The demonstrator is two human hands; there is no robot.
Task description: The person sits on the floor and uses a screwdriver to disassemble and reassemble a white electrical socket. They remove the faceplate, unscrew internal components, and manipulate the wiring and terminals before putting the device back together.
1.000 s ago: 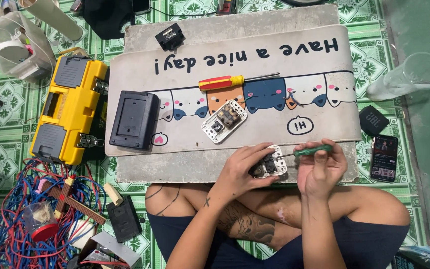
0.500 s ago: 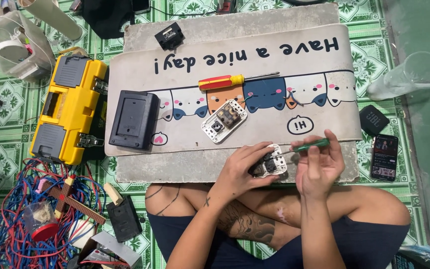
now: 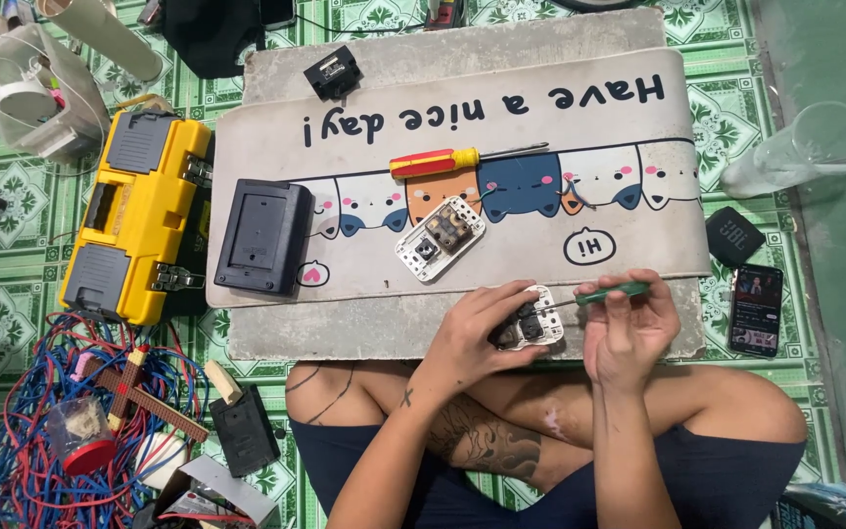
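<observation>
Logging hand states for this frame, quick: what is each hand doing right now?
Left hand: closed on the white socket module, steadying it.
Right hand: closed on the green-handled screwdriver, tip at the module.

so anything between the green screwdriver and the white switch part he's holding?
Nothing visible. The left hand grips the white switch part, and the green screwdriver in the right hand points at it, tip at its edge.

bare mat (image 3: 638,250) ahead, socket plate (image 3: 440,238) (left) obstructs
</observation>
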